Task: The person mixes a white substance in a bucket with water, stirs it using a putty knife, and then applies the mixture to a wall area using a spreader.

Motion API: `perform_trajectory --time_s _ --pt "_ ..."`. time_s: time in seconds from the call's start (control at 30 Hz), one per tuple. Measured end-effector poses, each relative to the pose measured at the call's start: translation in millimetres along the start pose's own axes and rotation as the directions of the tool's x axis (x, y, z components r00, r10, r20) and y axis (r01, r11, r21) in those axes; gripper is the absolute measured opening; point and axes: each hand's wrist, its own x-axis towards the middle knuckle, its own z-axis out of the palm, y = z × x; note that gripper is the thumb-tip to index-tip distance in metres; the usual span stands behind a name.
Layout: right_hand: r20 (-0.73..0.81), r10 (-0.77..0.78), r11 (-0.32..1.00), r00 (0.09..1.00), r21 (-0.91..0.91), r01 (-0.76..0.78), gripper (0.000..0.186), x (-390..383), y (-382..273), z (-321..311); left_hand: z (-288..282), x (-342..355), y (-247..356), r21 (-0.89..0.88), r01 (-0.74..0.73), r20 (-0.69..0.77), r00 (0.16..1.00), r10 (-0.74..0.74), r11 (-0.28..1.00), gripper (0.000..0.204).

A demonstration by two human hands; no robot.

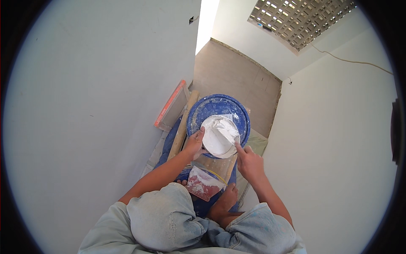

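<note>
Two hands, both occupied. My left hand (196, 144) grips one bowl (222, 155) by its side; my right hand (249, 163) clasps one knife (228, 134), blade at the white paste (219, 125). Bowl over one blue bucket (204, 109), contact unclear. My two feet (227, 198) below, bare.

To your left you have a pale wall (93, 84), and in its upper part there is a small dark hole (193, 20). Ahead of you lies the grey-brown floor (237, 72). At the upper right you can see a lattice screen (302, 19) with light in its gaps. From near its lower corner, a thin beige cable (353, 62) runs toward the right edge of your view.
</note>
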Motion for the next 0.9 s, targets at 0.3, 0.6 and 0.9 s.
perform_trajectory --time_s 0.3,0.6,0.9 --pt "0.183 -0.259 0.957 0.948 0.179 0.227 0.047 11 10 21 -10 7 3 0.043 0.001 -0.004 1.000 -0.001 0.999 0.080" --pt "0.223 -0.105 0.994 0.969 0.042 0.098 0.048 16 3 40 1 6 -3 0.079 0.041 -0.040 0.998 -0.038 0.996 0.078" --pt "0.087 -0.080 0.996 0.993 0.057 0.075 0.044 36 9 24 2 6 4 0.067 0.030 0.013 0.999 -0.031 0.997 0.079"
